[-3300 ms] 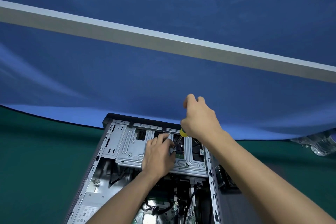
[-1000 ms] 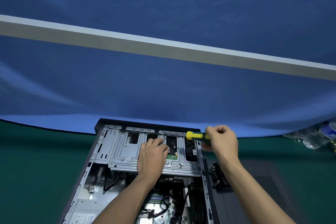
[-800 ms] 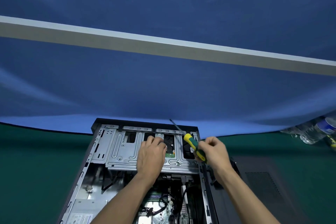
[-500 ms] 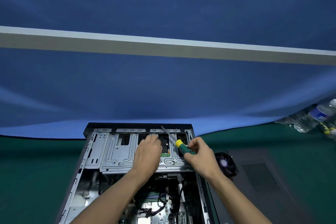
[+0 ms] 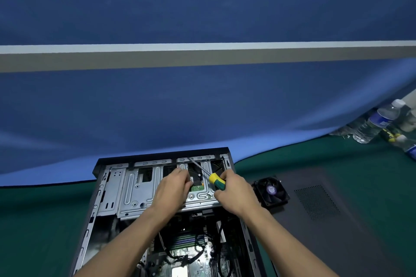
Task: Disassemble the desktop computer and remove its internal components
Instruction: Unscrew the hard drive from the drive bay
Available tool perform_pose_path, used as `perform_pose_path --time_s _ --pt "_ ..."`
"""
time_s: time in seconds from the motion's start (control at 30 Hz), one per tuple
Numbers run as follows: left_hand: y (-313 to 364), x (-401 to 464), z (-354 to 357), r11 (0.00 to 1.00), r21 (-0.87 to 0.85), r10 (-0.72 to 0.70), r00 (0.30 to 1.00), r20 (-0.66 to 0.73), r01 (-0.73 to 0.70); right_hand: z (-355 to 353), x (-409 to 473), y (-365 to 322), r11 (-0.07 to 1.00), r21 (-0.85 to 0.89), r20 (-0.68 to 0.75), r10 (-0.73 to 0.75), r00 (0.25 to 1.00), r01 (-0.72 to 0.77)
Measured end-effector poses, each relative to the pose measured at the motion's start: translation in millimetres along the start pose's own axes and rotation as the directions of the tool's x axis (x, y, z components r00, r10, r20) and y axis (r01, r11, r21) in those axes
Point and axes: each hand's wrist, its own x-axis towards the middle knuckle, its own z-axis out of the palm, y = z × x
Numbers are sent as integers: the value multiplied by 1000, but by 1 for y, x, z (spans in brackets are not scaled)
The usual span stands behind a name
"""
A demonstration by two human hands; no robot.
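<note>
Change: since half a second ago we see our right hand [image 5: 236, 193] settle a little nearer the left, and the screwdriver [image 5: 210, 176] shaft now slants up and left across the bay opening; the view has tipped down, so the grey bar sits lower.
Count: one desktop computer [image 5: 162, 204] lying open on its side, one metal drive cage [image 5: 139, 189], one screwdriver, one loose fan [image 5: 271, 190], one side panel [image 5: 326, 209], and at least three bottles [image 5: 373, 125] at far right.
Left hand: our left hand [image 5: 173, 189] lies palm-down on the drive cage, fingers curled at the edge of the opening, pinching a small metal piece; we cannot tell what it is.
Right hand: clenched round the green-and-yellow handle of the screwdriver, wrist over the cage's right edge, tip reaching the case's far rim.
Task thing: the computer rests on the green mat [image 5: 40, 220], its front end against the blue cloth [image 5: 202, 108]; cables and a motherboard show below the cage.
Beside it: the fan sits just right of the case, on the panel's corner.
</note>
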Motion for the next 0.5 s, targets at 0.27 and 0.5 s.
perform_pose_path --time_s 0.27,0.5 --pt "1 -10 -6 991 -75 -114 991 -68 109 5 -14 -2 986 -142 -20 91 996 -93" --pt "1 -13 -8 937 -275 -219 976 14 214 9 -26 7 987 78 -31 140 990 -137"
